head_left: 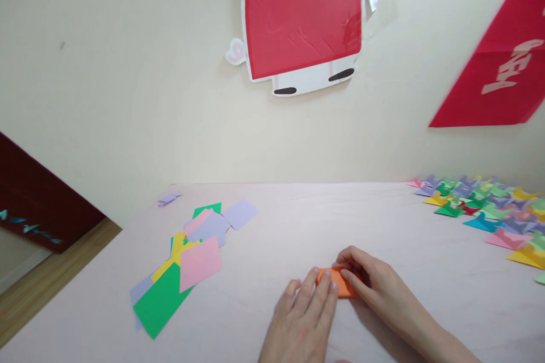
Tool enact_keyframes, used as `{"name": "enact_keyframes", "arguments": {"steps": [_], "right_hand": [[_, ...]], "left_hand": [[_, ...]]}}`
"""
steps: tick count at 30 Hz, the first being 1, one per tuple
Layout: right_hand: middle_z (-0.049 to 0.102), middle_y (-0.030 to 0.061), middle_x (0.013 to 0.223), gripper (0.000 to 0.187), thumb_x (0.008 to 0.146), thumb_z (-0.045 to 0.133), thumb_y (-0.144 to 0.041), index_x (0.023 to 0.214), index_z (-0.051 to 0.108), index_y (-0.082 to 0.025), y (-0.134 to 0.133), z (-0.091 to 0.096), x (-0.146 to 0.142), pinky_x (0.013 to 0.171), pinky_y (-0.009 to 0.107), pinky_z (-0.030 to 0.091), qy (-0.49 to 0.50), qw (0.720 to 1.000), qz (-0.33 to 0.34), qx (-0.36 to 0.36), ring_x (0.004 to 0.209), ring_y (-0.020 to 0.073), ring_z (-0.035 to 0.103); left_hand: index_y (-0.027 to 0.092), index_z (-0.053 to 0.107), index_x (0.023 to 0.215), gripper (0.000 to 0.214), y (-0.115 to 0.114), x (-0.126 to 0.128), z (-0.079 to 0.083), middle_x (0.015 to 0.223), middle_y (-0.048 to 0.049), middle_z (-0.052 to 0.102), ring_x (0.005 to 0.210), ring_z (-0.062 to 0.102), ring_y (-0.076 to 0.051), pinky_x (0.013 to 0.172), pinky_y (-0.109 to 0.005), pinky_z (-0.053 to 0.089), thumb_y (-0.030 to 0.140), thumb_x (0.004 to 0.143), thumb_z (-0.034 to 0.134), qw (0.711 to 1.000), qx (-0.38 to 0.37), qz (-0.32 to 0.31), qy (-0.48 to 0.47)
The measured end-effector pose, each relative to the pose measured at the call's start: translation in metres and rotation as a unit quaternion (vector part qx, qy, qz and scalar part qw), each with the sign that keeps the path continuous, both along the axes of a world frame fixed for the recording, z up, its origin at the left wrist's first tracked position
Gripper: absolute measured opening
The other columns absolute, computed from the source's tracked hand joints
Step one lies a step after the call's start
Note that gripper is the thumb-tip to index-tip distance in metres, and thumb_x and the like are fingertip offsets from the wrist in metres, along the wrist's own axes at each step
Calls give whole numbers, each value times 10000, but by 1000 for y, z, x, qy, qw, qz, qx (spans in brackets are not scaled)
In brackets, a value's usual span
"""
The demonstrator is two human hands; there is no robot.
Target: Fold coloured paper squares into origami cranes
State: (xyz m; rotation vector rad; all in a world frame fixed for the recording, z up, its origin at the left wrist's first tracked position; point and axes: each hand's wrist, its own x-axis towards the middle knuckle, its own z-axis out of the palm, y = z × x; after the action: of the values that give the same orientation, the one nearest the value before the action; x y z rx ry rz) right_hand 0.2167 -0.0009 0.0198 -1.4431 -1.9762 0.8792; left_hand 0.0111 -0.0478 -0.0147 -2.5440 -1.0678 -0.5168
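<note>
A small folded piece of orange paper point(338, 282) lies on the pale table, partly covered by my fingers. My left hand point(302, 312) rests on its left part, fingers stretched out and lying flat. At the right end, my right hand point(374, 281) has thumb and fingers closed around the paper's edge. The fingertips hide that end of the fold.
Loose coloured paper sheets, a green one point(164, 300) and a pink one point(201, 264) among them, overlap on the left. Several rows of folded paper figures point(489, 207) stand at the right. Behind the tabletop point(272, 210) rises a wall with red decorations point(304, 17).
</note>
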Motion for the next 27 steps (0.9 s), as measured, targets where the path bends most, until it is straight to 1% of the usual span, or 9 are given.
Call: {"name": "enact_keyframes", "arguments": {"steps": [4,6,9,10,12,14,16,21,27], "right_hand": [[661,20,812,147,885,447,-280,872,580,-220,-1,-1,1,707,298,488,3,1000,2,10,737,177,627],[667,25,832,171,905,439,-303,873,586,-222,-1,1,1,724,297,491,2,1000,20,-2,759,180,633],[692,31,879,170,899,454,-305,888,602,-222,0,4,-1,759,304,493,-5,999,30,-24,810,190,647],[698,32,885,167,890,458,-295,888,607,-221,0,4,-1,765,308,492,-10,999,25,-25,817,193,650],[707,29,882,169,874,453,-273,882,613,-220,3,4,-3,763,311,490,-17,999,17,-27,811,194,654],[712,22,865,171,861,448,-261,869,615,-223,6,3,-4,747,306,490,-21,999,16,-32,789,191,655],[716,21,857,172,850,449,-256,861,618,-225,9,2,-5,737,299,488,-28,999,18,-34,778,189,655],[714,23,862,179,844,445,-253,865,621,-227,10,2,-5,742,296,481,-51,998,24,-33,785,189,654],[702,18,868,170,853,440,-232,862,610,-230,9,0,-4,749,299,475,-68,997,25,-21,797,186,647]], "left_hand": [[144,501,1390,758,0,2,-6,1427,-69,525,1331,385,-242,1005,-325,310,705,919,303,1000,-13,8,-14],[144,477,1409,767,0,2,-7,1419,-75,532,1316,406,-245,1009,-328,314,708,915,319,1000,-14,12,-20],[116,431,1438,811,-2,1,-7,1430,-121,512,1302,426,-274,1008,-352,329,718,904,332,999,-21,21,-19],[107,421,1443,793,-2,2,-7,1442,-130,496,1304,425,-279,1003,-354,339,694,917,340,999,-24,18,-12],[120,397,1459,654,-4,3,-7,1468,-114,467,1325,408,-266,989,-342,362,556,972,373,999,-35,3,11],[174,357,1486,525,-5,5,-10,1473,-73,469,1335,406,-237,980,-327,381,379,1003,386,998,-51,-10,31],[218,319,1504,501,-7,8,-14,1461,-50,487,1321,431,-221,983,-330,386,292,1011,363,997,-67,-8,44],[210,313,1506,487,-7,11,-21,1461,-58,486,1305,460,-222,1002,-344,382,284,1025,311,994,-99,-1,55],[151,300,1505,489,-4,8,-12,1460,-76,480,1313,464,-206,1015,-340,398,242,1026,260,988,-151,4,39]]}}
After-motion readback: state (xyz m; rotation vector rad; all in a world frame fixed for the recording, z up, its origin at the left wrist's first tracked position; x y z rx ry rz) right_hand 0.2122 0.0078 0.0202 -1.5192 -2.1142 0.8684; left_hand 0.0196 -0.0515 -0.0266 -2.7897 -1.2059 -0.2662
